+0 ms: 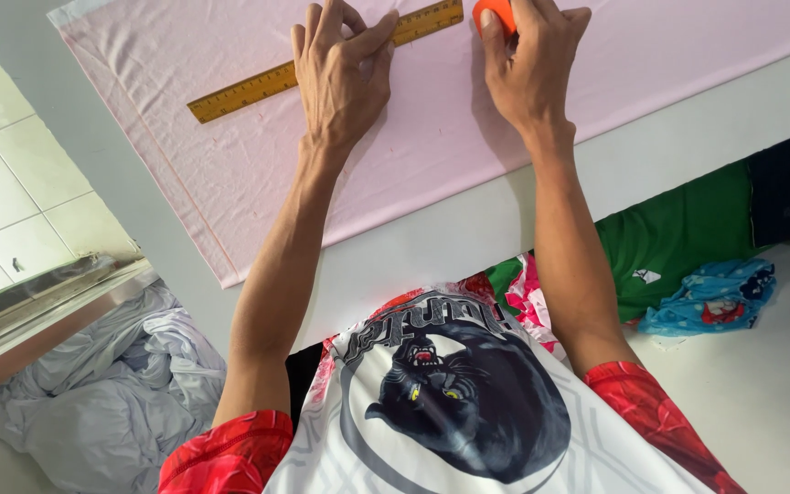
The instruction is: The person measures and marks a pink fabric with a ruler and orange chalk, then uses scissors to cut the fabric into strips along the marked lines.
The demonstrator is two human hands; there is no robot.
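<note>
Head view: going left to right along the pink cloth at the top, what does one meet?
Yellow ruler → left hand pressing the ruler down → orange object → right hand gripping that orange object.

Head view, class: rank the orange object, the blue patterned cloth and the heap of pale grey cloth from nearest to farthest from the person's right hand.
From the right hand:
1. Orange object: in that hand's grip, at the top edge over the pink fabric.
2. Blue patterned cloth: lower right, beyond the table edge, beside green cloth.
3. Heap of pale grey cloth: far lower left, on the floor.
</note>
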